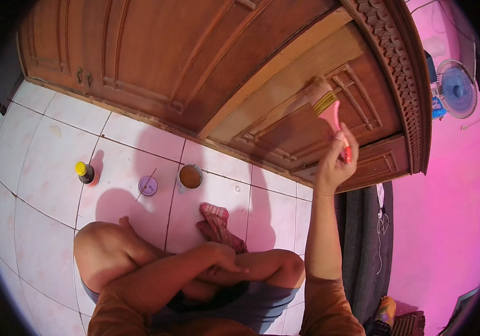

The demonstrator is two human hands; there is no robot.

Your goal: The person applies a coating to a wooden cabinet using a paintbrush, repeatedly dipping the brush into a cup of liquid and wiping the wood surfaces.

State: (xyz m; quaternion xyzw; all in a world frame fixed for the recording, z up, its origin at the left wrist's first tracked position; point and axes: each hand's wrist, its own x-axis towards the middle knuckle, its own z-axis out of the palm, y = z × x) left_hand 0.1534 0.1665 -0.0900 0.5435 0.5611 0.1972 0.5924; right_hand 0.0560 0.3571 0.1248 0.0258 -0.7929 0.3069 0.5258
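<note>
My right hand (pixel 338 159) is raised and closed round the pink handle of a flat paintbrush (pixel 328 111). The brush's bristles are at the carved panel of a brown wooden cabinet (pixel 307 123), slightly blurred; whether they touch it is hard to see. My left hand (pixel 226 260) lies across my folded legs, holding nothing, with a finger stretched out. On the tiles before me stand a mug of brown liquid (pixel 190 177) and a small purple-white cup (pixel 147 186) with a thin stick in it. A crumpled red-and-white cloth (pixel 217 224) lies near my legs.
A dark bottle with a yellow cap (pixel 85 173) stands on the tiled floor (pixel 44 151) to the left. A fan (pixel 456 89) is beyond the cabinet's right end. Dark grey furniture (pixel 360 252) and a white cable (pixel 381 227) are beside my right arm, near a pink wall (pixel 436 224).
</note>
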